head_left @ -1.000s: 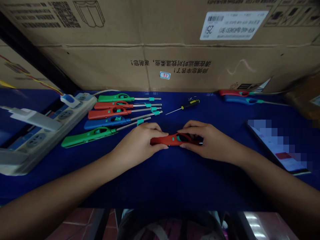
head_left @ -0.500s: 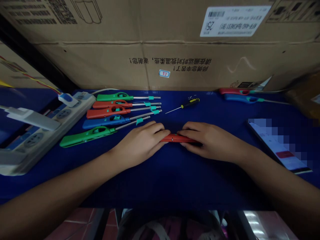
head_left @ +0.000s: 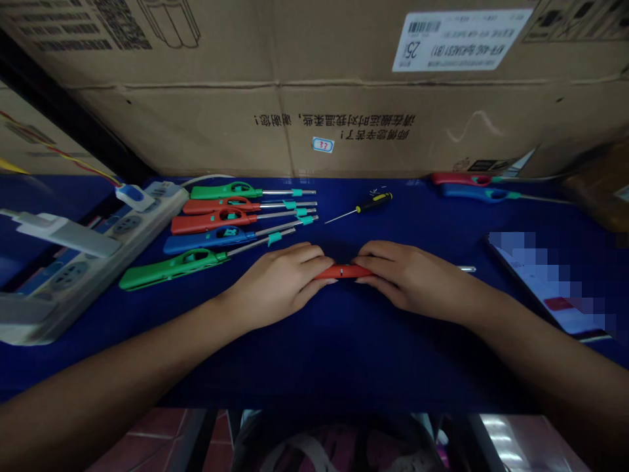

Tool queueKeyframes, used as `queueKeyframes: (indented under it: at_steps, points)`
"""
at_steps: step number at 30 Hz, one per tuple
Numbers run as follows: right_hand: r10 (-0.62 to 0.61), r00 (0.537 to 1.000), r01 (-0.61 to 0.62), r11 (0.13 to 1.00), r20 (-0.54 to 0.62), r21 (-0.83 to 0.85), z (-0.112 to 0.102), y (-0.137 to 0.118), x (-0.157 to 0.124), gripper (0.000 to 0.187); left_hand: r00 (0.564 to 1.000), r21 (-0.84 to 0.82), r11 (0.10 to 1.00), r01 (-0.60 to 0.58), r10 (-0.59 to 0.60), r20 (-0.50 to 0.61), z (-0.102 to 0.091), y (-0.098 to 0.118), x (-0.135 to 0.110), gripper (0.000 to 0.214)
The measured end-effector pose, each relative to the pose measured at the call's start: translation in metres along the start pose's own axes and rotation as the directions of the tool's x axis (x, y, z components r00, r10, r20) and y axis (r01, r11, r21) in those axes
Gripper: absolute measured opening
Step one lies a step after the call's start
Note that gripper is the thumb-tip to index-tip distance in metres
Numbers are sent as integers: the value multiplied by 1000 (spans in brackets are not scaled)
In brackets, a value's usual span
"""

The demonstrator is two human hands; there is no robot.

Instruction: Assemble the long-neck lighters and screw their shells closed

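Observation:
Between my two hands is a red long-necked gas lighter [head_left: 343, 271], held level above the blue table. My left hand [head_left: 285, 278] pinches its left end, fingers over the top and thumb on the near side. The right end is gripped by my right hand [head_left: 407, 275] in the same way. A metal tip of the lighter shows beyond my right wrist. Its trigger is hidden. Left of my hands lie several more lighters, among them a green lighter [head_left: 171, 267] and a blue lighter [head_left: 206, 241]. Beyond my hands rests a black-and-yellow screwdriver [head_left: 373, 202].
A power strip [head_left: 93, 252] with plugs and a charger runs along the left. At the back right are a red lighter [head_left: 457, 179] and a blue lighter [head_left: 472, 192]. A phone [head_left: 550, 282] lies by my right forearm. A large cardboard box [head_left: 221, 124] walls off the back.
The red lighter has turned slightly in my fingers, and its metal tip now shows past my right wrist. Both hands have stayed almost in place.

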State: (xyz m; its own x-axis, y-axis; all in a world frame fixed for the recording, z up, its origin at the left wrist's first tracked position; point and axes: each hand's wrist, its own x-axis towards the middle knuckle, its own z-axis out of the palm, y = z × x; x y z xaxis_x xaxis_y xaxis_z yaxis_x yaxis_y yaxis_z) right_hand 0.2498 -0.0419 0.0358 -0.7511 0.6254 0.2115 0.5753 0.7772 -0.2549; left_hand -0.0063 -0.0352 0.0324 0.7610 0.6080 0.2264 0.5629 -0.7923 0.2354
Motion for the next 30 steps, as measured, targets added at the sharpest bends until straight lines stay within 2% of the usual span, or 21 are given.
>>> queueKeyframes:
  at_steps: [6,9,13,16,18,20,22,24,25,26,27,28,30]
  points:
    - [89,996,-88,994,-22,63,-7,8,-4,29,999,25,1000,-4,5,-44,-6,-3,1,26]
    - [120,993,-120,993,-18,14,-15,11,-6,23,998,8,1000,18,-18,-68,-10,-3,1,26]
    - [102,995,-101,992,7,-70,-21,10,-7,24,998,-36,999,31,-33,-46,-13,-3,1,26]
    - [111,993,-108,990,27,-96,-21,10,-8,24,998,-145,987,63,-66,-18,-14,-3,1,25]
    - [148,989,-147,986,11,-84,-22,11,-7,23,993,-296,950,103,-116,-26,-14,-2,2,22]
    - [170,985,-171,984,-23,-55,-21,11,-6,25,974,-527,825,205,-225,28,-14,0,5,24]
    - [144,989,-144,989,-35,-18,-20,11,-4,31,919,-753,550,361,-349,185,-14,2,8,29]
    - [83,996,-83,997,-23,8,-17,10,-2,43,846,-847,247,471,-398,354,-13,5,11,32]
    - [53,998,-53,998,-17,15,-16,9,-1,47,826,-859,158,487,-403,394,-12,5,12,32]
    - [31,999,-31,999,-10,21,-14,9,-1,49,824,-865,134,483,-402,398,-11,6,12,32]
    - [21,1000,-20,999,-6,24,-13,8,-1,48,837,-866,176,467,-403,370,-10,6,12,33]
    - [21,1000,-21,999,-5,30,-13,8,-1,46,865,-860,282,426,-406,296,-9,6,11,34]
    - [39,999,-38,998,-8,43,-14,8,-2,43,936,-754,607,253,-351,31,-7,5,8,34]
